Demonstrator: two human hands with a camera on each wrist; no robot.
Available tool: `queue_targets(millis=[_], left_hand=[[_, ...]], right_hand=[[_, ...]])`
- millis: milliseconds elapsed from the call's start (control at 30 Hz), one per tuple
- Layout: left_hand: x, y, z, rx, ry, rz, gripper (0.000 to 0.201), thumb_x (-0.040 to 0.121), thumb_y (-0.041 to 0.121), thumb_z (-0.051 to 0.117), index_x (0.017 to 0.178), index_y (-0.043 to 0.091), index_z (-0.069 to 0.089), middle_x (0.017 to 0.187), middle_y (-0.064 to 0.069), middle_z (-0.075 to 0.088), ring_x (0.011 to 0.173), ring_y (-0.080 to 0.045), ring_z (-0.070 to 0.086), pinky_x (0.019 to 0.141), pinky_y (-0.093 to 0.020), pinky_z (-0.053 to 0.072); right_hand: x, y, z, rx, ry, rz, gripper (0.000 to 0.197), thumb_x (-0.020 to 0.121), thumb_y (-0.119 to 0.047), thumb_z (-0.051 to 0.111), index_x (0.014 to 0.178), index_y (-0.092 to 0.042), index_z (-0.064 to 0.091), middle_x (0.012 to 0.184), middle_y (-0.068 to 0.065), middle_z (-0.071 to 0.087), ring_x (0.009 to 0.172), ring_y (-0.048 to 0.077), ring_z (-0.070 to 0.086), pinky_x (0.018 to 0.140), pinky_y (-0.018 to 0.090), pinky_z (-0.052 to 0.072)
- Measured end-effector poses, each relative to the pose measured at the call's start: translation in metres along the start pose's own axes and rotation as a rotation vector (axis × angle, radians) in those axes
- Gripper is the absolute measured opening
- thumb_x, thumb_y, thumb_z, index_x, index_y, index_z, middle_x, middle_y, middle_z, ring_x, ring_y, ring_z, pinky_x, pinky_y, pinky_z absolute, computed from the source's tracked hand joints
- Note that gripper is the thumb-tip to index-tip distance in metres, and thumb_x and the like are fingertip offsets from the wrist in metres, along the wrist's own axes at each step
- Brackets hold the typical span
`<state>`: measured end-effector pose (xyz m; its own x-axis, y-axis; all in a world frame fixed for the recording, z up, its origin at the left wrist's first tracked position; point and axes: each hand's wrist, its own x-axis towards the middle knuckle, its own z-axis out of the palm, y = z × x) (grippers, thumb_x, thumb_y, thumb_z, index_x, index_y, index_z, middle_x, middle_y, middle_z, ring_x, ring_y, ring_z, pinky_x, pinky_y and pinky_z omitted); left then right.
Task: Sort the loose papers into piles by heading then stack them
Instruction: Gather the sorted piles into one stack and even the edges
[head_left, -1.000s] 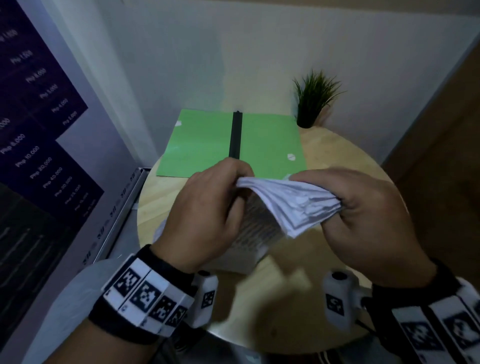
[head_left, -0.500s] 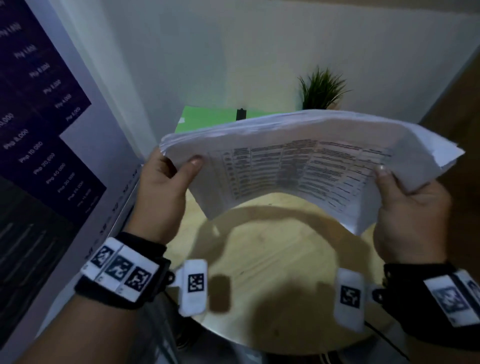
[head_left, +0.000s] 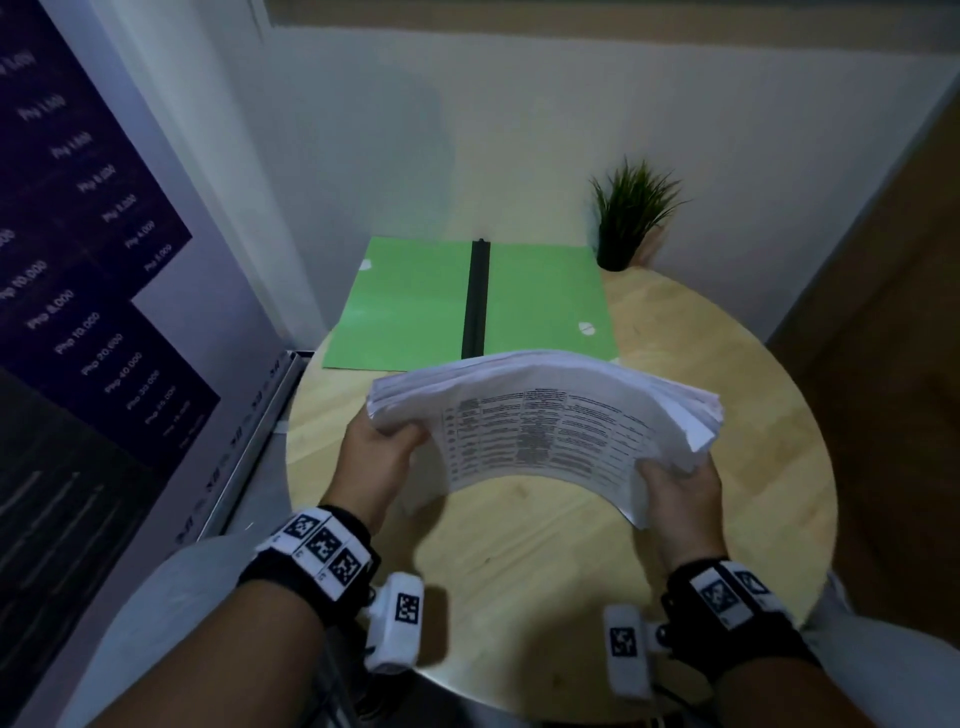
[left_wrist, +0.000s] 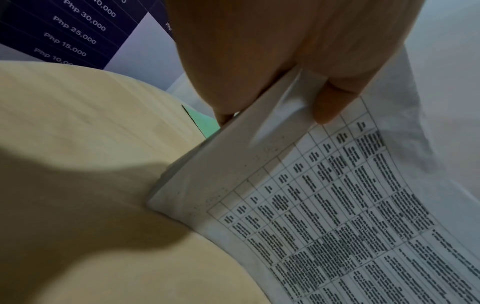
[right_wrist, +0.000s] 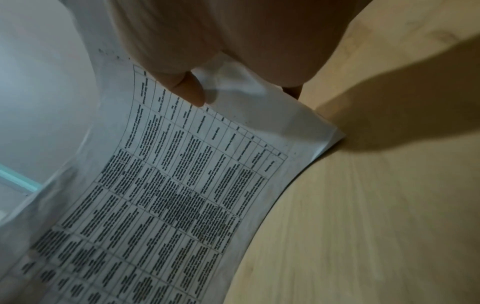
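Observation:
A thick bundle of white papers (head_left: 540, 410) arches above the round wooden table (head_left: 545, 561), its printed table facing me. My left hand (head_left: 387, 441) grips the bundle's left edge and my right hand (head_left: 675, 480) grips its right edge. In the left wrist view the papers (left_wrist: 350, 216) are pinched between thumb and fingers (left_wrist: 330, 102). The right wrist view shows the printed sheet (right_wrist: 168, 195) held under my thumb (right_wrist: 187, 88), curving down toward the tabletop.
An open green folder (head_left: 415, 301) with a black spine lies at the table's far side. A small potted plant (head_left: 628, 218) stands at the far right against the wall. A dark printed panel (head_left: 78, 260) and a metal rail (head_left: 249, 441) border the table's left.
The papers went from a bent wad between my hands to a spread bundle raised high, and have since come down closer to the table, with my hands on its side edges.

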<state>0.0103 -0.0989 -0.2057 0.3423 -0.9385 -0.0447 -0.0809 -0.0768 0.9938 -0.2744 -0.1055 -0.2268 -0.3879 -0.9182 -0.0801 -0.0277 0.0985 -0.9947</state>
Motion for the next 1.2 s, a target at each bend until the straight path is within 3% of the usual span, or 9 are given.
queue_targets(millis=[200, 300, 400, 533, 667, 767, 900, 1067, 1200], left_hand=[[-0.001, -0.001, -0.001, 0.05, -0.024, -0.065, 0.035, 0.087, -0.002, 0.071, 0.117, 0.015, 0.073, 0.109, 0.0, 0.077, 0.106, -0.015, 0.071, 0.098, -0.04, 0.055], [-0.002, 0.001, -0.003, 0.101, -0.008, -0.048, 0.023, 0.089, 0.006, 0.074, 0.102, 0.025, 0.071, 0.102, 0.003, 0.076, 0.099, -0.015, 0.071, 0.09, -0.039, 0.057], [-0.004, 0.008, -0.006, 0.056, -0.018, -0.014, 0.022, 0.093, 0.006, 0.07, 0.115, 0.01, 0.07, 0.104, -0.003, 0.078, 0.097, -0.021, 0.074, 0.091, -0.044, 0.059], [-0.007, 0.02, -0.005, -0.139, -0.089, 0.039, 0.034, 0.097, -0.005, 0.059, 0.129, 0.002, 0.063, 0.12, -0.009, 0.074, 0.111, -0.029, 0.07, 0.091, -0.04, 0.057], [-0.007, 0.021, -0.001, -0.291, -0.118, -0.019, 0.041, 0.096, -0.007, 0.056, 0.137, -0.002, 0.055, 0.134, -0.019, 0.065, 0.125, -0.039, 0.061, 0.108, -0.055, 0.044], [-0.011, 0.025, 0.007, -0.299, -0.07, -0.097, 0.039, 0.094, 0.002, 0.062, 0.132, -0.001, 0.06, 0.127, -0.018, 0.07, 0.117, -0.04, 0.066, 0.106, -0.062, 0.045], [-0.025, 0.025, 0.027, -0.333, 0.044, -0.191, 0.037, 0.092, 0.003, 0.061, 0.129, 0.007, 0.064, 0.121, -0.011, 0.074, 0.11, -0.036, 0.07, 0.103, -0.061, 0.048], [-0.043, 0.035, 0.046, -0.245, -0.034, -0.127, 0.037, 0.096, 0.0, 0.059, 0.128, 0.016, 0.064, 0.122, -0.003, 0.074, 0.113, -0.027, 0.07, 0.098, -0.048, 0.054], [-0.02, 0.068, 0.041, 0.037, -0.278, -0.113, 0.02, 0.099, 0.035, 0.059, 0.104, 0.019, 0.069, 0.089, 0.009, 0.077, 0.079, -0.015, 0.07, 0.08, -0.04, 0.051]], right_hand=[[0.0, 0.009, -0.003, -0.076, -0.027, 0.012, 0.033, 0.105, -0.014, 0.055, 0.135, -0.025, 0.058, 0.119, -0.003, 0.069, 0.111, 0.021, 0.065, 0.092, 0.034, 0.049], [0.0, -0.008, -0.006, -0.132, -0.046, -0.07, 0.028, 0.106, -0.015, 0.053, 0.132, -0.022, 0.059, 0.109, -0.007, 0.069, 0.098, 0.007, 0.066, 0.079, 0.022, 0.05], [0.004, -0.037, -0.014, -0.183, -0.058, -0.218, 0.016, 0.103, -0.011, 0.055, 0.109, -0.025, 0.061, 0.091, -0.016, 0.064, 0.081, -0.014, 0.06, 0.062, 0.003, 0.042], [0.014, -0.064, -0.028, -0.145, 0.037, -0.303, 0.019, 0.098, -0.011, 0.064, 0.109, -0.026, 0.065, 0.096, -0.012, 0.071, 0.084, -0.006, 0.064, 0.072, 0.015, 0.052], [0.012, -0.06, -0.028, 0.197, 0.205, 0.023, 0.064, 0.092, -0.019, 0.075, 0.145, -0.033, 0.043, 0.137, -0.006, 0.057, 0.117, 0.011, 0.062, 0.095, 0.035, 0.053], [-0.002, -0.047, -0.012, 0.468, 0.126, 0.345, 0.097, 0.072, -0.035, 0.092, 0.152, -0.031, 0.038, 0.144, 0.003, 0.059, 0.12, 0.028, 0.065, 0.095, 0.054, 0.055], [-0.036, -0.048, 0.022, 0.609, -0.23, 0.576, 0.032, 0.099, -0.025, 0.065, 0.13, -0.016, 0.066, 0.121, 0.01, 0.075, 0.107, 0.034, 0.074, 0.091, 0.052, 0.057], [-0.03, -0.043, 0.028, 0.535, -0.151, 0.508, 0.034, 0.103, -0.002, 0.053, 0.133, -0.016, 0.058, 0.122, 0.014, 0.072, 0.099, 0.035, 0.074, 0.074, 0.046, 0.062], [0.001, -0.053, -0.005, 0.523, -0.152, 0.378, 0.043, 0.103, 0.005, 0.047, 0.136, -0.02, 0.06, 0.119, 0.01, 0.075, 0.097, 0.033, 0.076, 0.07, 0.045, 0.063]])
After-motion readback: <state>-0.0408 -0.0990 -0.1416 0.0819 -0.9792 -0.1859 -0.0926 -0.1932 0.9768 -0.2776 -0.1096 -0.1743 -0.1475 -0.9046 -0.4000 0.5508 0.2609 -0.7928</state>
